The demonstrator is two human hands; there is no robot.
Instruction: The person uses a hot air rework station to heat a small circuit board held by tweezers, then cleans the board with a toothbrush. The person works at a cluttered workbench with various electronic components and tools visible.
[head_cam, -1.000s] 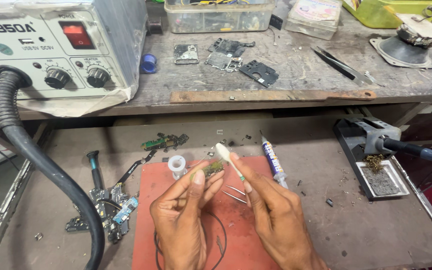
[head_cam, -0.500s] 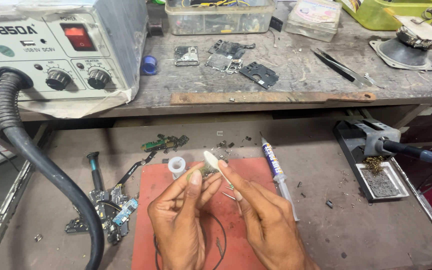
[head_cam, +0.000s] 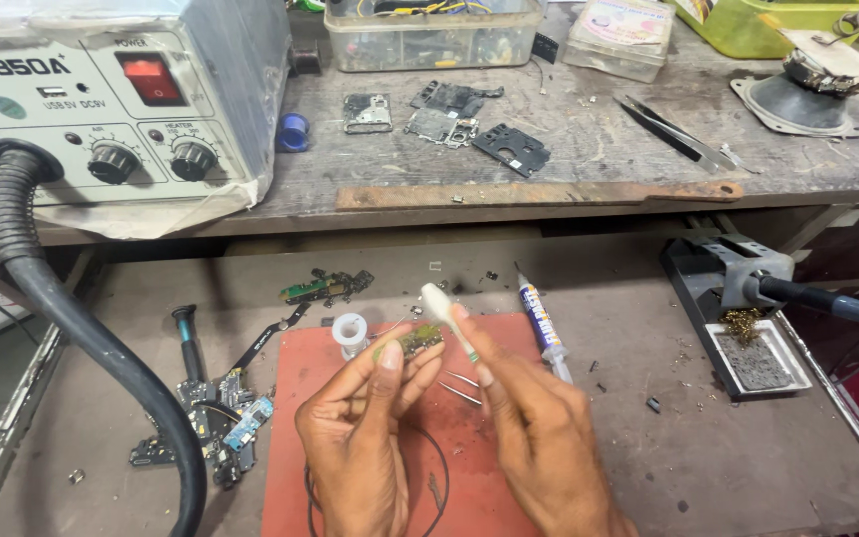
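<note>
My left hand (head_cam: pixel 360 438) pinches a small green circuit board (head_cam: pixel 412 342) between thumb and fingers, above a red work mat (head_cam: pixel 295 438). My right hand (head_cam: pixel 539 438) holds a thin white brush-like tool (head_cam: pixel 446 316), its pale head raised just above the board. Both hands meet over the mat's upper middle. A small white solder spool (head_cam: pixel 350 331) stands on the mat left of the board. Metal tweezers (head_cam: pixel 461 385) lie on the mat between my hands.
A flux syringe (head_cam: pixel 543 323) lies right of the mat. A soldering iron stand (head_cam: pixel 738 318) with brass wool sits at right. A hot-air station (head_cam: pixel 101 99) with a black hose (head_cam: pixel 82 338) is at left. Phone parts (head_cam: pixel 221 418) lie lower left; circuit boards (head_cam: pixel 459 119) and tweezers (head_cam: pixel 678 134) on the shelf.
Both hands have shifted slightly left and closer together. The white tool's head has come down nearer to the small board.
</note>
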